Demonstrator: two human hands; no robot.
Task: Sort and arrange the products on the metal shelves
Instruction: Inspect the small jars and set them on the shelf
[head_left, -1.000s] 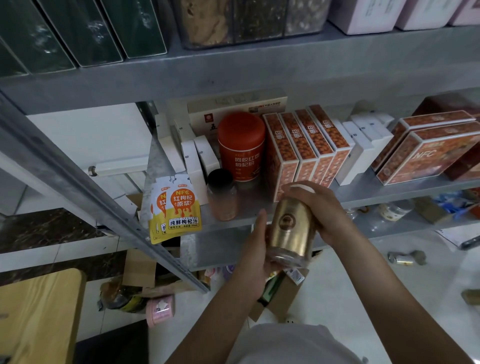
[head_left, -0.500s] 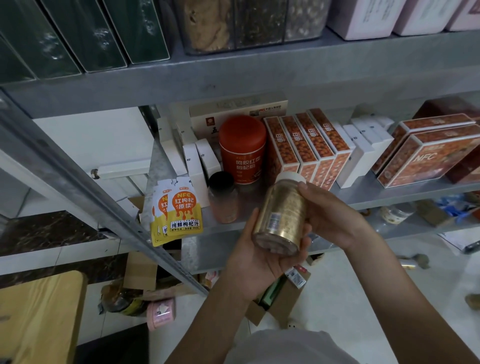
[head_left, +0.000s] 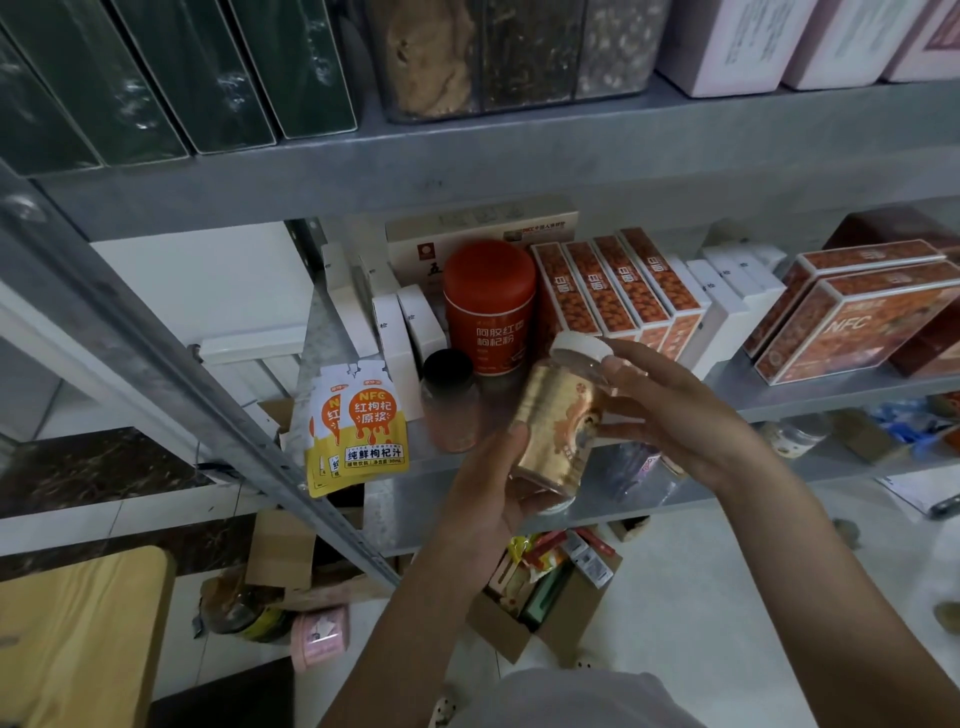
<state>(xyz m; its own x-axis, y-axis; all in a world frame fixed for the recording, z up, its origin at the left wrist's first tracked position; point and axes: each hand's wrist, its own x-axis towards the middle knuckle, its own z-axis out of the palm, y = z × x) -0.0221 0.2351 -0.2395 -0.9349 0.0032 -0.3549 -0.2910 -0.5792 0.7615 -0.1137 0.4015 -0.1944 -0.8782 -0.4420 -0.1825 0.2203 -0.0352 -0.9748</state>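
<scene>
A gold-labelled jar (head_left: 558, 421) with a white lid is held tilted in front of the middle metal shelf (head_left: 810, 384). My left hand (head_left: 485, 493) cups its base from below, thumb against its side. My right hand (head_left: 675, 410) touches its right side with fingers spread and nearly straight. On the shelf behind stand a red canister (head_left: 488, 306), a dark-lidded jar (head_left: 449, 400), orange-patterned boxes (head_left: 618, 291), small white boxes (head_left: 410, 332) and yellow-orange juice pouches (head_left: 363, 426) at the front edge.
Larger NFC boxes (head_left: 852, 322) lie at the shelf's right. Green boxes (head_left: 156, 73) and clear containers (head_left: 498, 52) fill the upper shelf. A slanted metal upright (head_left: 171, 379) crosses the left. An open carton of goods (head_left: 550, 587) sits on the floor, a wooden stool (head_left: 78, 639) at lower left.
The jar has been turned in my hands from lid-forward to nearly upright with its lid up. My right hand has loosened from gripping it to touching its side.
</scene>
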